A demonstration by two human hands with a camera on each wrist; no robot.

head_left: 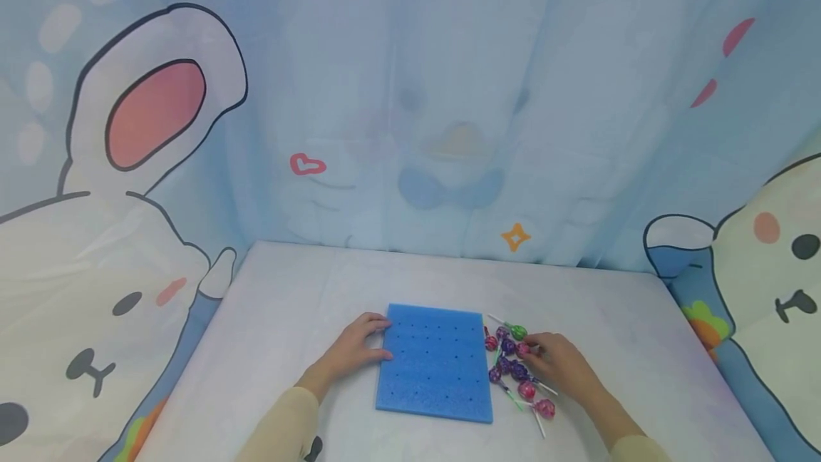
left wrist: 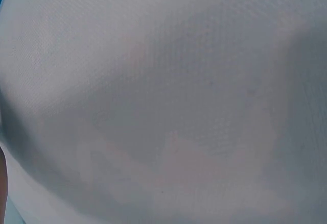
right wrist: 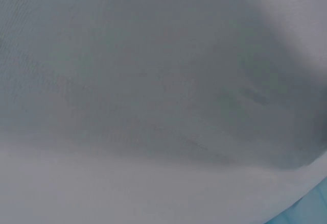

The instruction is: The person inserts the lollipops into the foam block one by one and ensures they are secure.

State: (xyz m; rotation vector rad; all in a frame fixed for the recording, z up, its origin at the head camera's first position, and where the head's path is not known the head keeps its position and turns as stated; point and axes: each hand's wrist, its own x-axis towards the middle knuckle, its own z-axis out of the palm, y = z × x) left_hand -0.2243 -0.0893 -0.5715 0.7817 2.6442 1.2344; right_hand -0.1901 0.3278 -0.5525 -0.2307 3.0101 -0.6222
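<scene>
A blue foam board [head_left: 436, 369] with rows of small holes lies flat on the table. At its left edge, my left hand [head_left: 353, 348] rests with fingertips and thumb touching the board, the thumb spread apart from the fingers. To the right of the board is a loose pile of wrapped lollipops. My right hand [head_left: 561, 362] pinches a pink lollipop [head_left: 522, 349] at the pile's right side between thumb and fingers. Close by are a green lollipop [head_left: 518, 332], several purple ones and a red lollipop [head_left: 490, 343]. The wrist views show mostly cloth, with neither hand's grip visible.
A pale cloth covers the table [head_left: 288, 305]. Two pink lollipops, one of them a striped pink lollipop [head_left: 545, 408], lie at the pile's near end with sticks pointing different ways. Behind the table hangs a light blue curtain [head_left: 359, 91] printed with cartoon animals.
</scene>
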